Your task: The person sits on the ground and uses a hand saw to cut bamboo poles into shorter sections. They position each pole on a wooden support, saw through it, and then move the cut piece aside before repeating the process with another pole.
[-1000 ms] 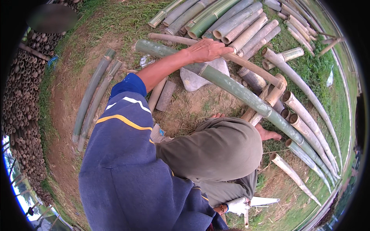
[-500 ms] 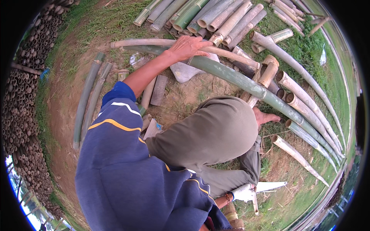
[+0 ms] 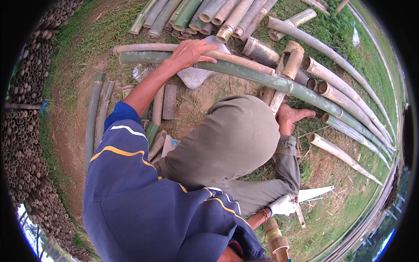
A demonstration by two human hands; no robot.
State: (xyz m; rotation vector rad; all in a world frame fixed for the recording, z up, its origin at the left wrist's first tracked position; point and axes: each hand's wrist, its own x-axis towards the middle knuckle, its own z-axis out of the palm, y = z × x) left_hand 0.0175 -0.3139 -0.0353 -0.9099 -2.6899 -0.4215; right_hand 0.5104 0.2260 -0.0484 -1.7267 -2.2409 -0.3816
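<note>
My bare left hand (image 3: 192,52) is closed over a thin tan bamboo length (image 3: 244,62) lying along a thick green bamboo pole (image 3: 259,77); its fingertips reach down onto the green pole. The two run side by side, the tan one on the far side. Toward the right, the green pole passes by a short bamboo support (image 3: 292,63). At the lower right, my right hand (image 3: 283,206), in a white glove, grips a handsaw (image 3: 315,193) by its handle. The pale blade points right, beyond my bent leg.
Cut bamboo lengths (image 3: 187,17) are piled at the far side. Long bamboo poles (image 3: 342,102) extend to the right. A tall bamboo stack (image 3: 26,144) stands at the left. A whitish sack (image 3: 194,76) lies beneath the poles. A short bamboo piece (image 3: 277,240) sits near my right hand.
The view has shifted, moving the far bamboo up and left in the picture. The tan length and green pole now lie closer together, and the green pole's left end shows. Both hands keep their grips.
</note>
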